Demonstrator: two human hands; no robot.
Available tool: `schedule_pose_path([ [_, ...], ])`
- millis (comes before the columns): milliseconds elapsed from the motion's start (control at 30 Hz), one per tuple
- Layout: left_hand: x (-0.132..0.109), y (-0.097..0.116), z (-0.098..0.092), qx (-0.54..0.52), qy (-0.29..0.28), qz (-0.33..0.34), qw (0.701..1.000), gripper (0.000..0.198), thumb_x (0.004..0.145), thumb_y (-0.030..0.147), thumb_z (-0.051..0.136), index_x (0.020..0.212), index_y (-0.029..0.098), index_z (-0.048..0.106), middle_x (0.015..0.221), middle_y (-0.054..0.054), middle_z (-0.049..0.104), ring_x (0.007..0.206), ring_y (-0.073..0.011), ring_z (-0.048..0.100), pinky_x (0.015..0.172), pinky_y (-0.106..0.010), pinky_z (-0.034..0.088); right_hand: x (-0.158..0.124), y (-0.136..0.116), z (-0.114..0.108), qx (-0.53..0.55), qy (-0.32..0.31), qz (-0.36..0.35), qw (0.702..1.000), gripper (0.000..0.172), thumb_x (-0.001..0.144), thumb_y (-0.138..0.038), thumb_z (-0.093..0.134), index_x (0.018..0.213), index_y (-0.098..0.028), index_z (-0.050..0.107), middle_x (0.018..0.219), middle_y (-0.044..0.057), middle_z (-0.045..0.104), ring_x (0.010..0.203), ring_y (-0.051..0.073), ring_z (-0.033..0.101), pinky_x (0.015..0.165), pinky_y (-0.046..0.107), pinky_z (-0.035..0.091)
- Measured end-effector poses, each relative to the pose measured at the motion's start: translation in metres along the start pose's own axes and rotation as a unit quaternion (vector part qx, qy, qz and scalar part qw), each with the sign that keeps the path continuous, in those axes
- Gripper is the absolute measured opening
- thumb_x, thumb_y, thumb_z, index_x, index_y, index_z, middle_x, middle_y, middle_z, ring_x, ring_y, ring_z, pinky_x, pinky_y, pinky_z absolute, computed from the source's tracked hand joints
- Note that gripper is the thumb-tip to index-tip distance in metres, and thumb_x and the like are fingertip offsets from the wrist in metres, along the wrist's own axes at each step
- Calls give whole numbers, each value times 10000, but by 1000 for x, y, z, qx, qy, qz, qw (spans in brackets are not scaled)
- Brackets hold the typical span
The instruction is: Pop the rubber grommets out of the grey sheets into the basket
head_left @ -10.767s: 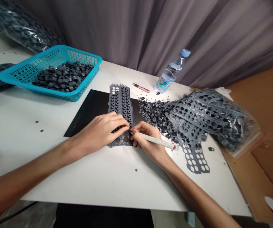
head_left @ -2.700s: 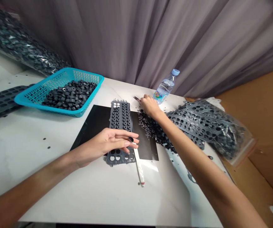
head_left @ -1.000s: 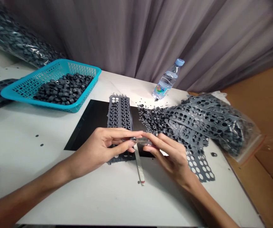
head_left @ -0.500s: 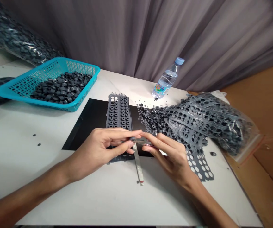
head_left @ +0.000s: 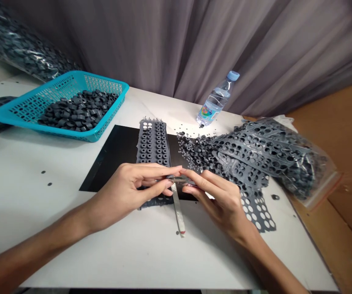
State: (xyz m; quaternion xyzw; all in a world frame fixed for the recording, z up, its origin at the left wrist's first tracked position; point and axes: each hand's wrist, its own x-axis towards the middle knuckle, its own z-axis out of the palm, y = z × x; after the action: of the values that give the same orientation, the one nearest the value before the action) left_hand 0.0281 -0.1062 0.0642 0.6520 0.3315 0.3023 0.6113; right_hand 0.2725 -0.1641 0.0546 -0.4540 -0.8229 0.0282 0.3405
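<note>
My left hand (head_left: 133,185) is closed, its thumb and fingertips pinching a small dark piece at their tips. From the right, my right hand (head_left: 217,190) pinches a thin, small metal tool (head_left: 179,179) whose end reaches the left fingertips. Its exact kind is hard to make out. Beneath the hands lies a grey rubber sheet (head_left: 153,141) with rows of rings in it; a few holes at its far left corner are see-through. A pale narrow strip (head_left: 178,212) with a red tip rests on the table, its upper end hidden under the fingers.
A turquoise basket (head_left: 56,130) of dark rings stands at left, near a plastic bag (head_left: 19,47) of similar pieces. Under the sheet is a black mat (head_left: 102,163). At right are loose rings (head_left: 202,153), punched sheets (head_left: 240,157), a clear bag (head_left: 310,175) and a water bottle (head_left: 215,102).
The view has shifted very slightly. Both hands keep nearly the same pose, fingertips together around the small piece and the metal tool.
</note>
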Motion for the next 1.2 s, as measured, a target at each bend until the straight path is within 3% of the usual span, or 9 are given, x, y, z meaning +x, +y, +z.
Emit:
schedule_pose_path([
  [467,0,3,0,-3,3,1,1000,317,954,356,753,1264,300,784,1346,-11,743,935,-194,813,912,-283,676,0,2,2,5,5,-10,1000,389,1063,-254,611,1446,-198,642,735,-16,489,626,129,475,567,258,411],
  [900,0,-1,1,-14,-6,26,1000,310,965,269,749,1266,336,777,1282,3,769,860,-157,822,828,-212,685,-1,5,2,26,11,-22,999,390,1043,-204,643,1431,-171,639,760,-13,505,642,121,464,591,260,401],
  [1200,-1,-4,0,-25,-17,25,999,314,973,268,736,1276,341,770,1297,2,762,872,-174,824,856,-260,695,-2,6,2,16,17,-37,999,380,1050,-213,633,1430,-186,642,748,-22,471,630,116,447,581,255,387],
])
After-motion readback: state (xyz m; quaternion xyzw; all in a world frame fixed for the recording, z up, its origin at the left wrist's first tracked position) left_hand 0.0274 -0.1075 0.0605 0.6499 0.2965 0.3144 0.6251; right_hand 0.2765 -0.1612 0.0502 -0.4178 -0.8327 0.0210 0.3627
